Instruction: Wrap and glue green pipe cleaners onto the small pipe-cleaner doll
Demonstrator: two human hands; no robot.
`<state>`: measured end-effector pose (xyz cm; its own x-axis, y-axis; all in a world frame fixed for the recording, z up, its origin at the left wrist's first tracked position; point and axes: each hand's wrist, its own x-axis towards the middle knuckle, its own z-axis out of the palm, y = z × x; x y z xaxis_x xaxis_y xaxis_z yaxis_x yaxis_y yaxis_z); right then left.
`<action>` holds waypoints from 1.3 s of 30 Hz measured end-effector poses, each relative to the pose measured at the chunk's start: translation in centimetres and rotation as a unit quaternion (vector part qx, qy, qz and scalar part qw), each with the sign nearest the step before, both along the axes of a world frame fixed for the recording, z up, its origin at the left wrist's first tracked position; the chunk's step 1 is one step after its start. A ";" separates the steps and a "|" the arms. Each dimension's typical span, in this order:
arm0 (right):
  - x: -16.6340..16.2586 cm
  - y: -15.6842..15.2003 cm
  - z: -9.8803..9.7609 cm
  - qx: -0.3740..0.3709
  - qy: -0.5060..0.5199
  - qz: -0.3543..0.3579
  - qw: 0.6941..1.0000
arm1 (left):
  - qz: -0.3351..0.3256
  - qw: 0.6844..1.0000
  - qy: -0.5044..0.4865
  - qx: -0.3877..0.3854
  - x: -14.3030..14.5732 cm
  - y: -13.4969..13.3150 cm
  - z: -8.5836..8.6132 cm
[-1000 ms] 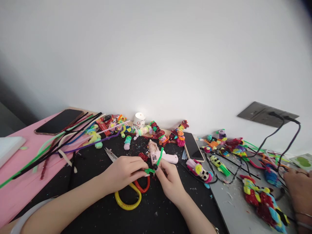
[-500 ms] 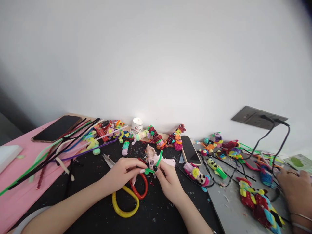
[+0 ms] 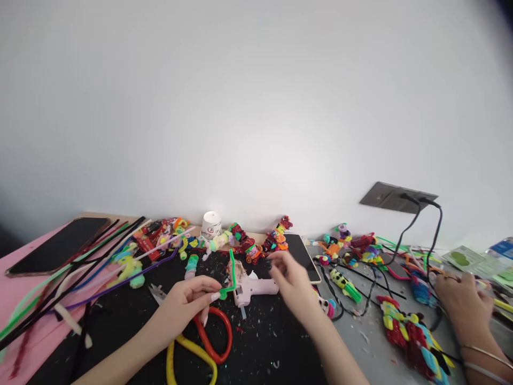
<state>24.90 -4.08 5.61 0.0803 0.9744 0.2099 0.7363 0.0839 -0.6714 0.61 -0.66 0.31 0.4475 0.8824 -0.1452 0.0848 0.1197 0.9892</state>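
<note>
left hand (image 3: 182, 305) pinching bent fuzzy green pipe cleaner (image 3: 230, 278) at fingertips, stem upright over black mat (image 3: 120, 331). right hand (image 3: 294, 283) blurred, fingers spread, holding nothing, above pink plastic glue gun (image 3: 254, 287). risk: hot nozzle near fingers, thin wire slipping from pinch. glossy red-and-yellow scissor loops (image 3: 204, 347) under wrist.

The bench (image 3: 24, 326) is pink at left, with a black mat (image 3: 272, 353) at centre. On it: phone (image 3: 56, 246) far left, scissors (image 3: 200, 342) near centre, pink glue gun (image 3: 254, 287), pipe cleaners (image 3: 80, 256).
</note>
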 end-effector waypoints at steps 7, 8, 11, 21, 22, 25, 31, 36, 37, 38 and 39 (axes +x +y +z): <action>6.3 2.5 -1.6 -0.131 -0.293 -0.247 0.914 | 0.065 0.998 -0.022 -0.006 0.0 0.8 -0.3; 6.3 2.9 -1.9 -0.145 -0.299 -0.255 0.908 | 0.073 0.997 -0.023 -0.007 0.0 0.9 -0.4; 6.0 3.9 -2.5 -0.151 -0.305 -0.285 0.896 | 0.084 0.996 -0.026 -0.010 0.0 1.0 -0.6; 5.9 3.6 -2.3 -0.085 -0.264 -0.301 0.912 | 0.083 0.996 -0.028 0.004 -0.2 0.9 -0.5; 5.6 3.2 -2.2 -0.053 -0.254 -0.302 0.917 | 0.082 0.996 -0.030 0.001 -0.1 0.9 -0.6; 3.3 1.8 -2.1 0.080 -0.146 -0.219 0.961 | 0.106 0.994 -0.037 0.010 0.2 0.6 -0.6; -3.8 -0.1 -2.8 0.119 0.049 0.033 0.991 | 0.043 0.996 0.043 0.069 -0.1 0.3 0.4; -5.9 -0.3 -4.6 0.150 0.094 0.064 0.982 | 0.024 0.990 0.084 0.115 -0.3 0.1 0.8; -5.9 -0.3 -5.0 0.153 0.106 0.070 0.980 | 0.022 0.988 0.091 0.123 -0.2 0.1 0.7; -6.0 -0.4 -5.3 0.151 0.113 0.077 0.979 | 0.017 0.986 0.097 0.131 -0.1 0.1 0.6; -6.0 -0.4 -5.5 0.149 0.117 0.083 0.978 | 0.009 0.985 0.102 0.139 -0.1 0.1 0.5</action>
<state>18.91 -4.52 0.10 0.0049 0.8764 0.4816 0.5252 0.4075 -0.7470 0.56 -0.59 0.83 0.4188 0.9079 0.0181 0.2858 -0.1508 0.9463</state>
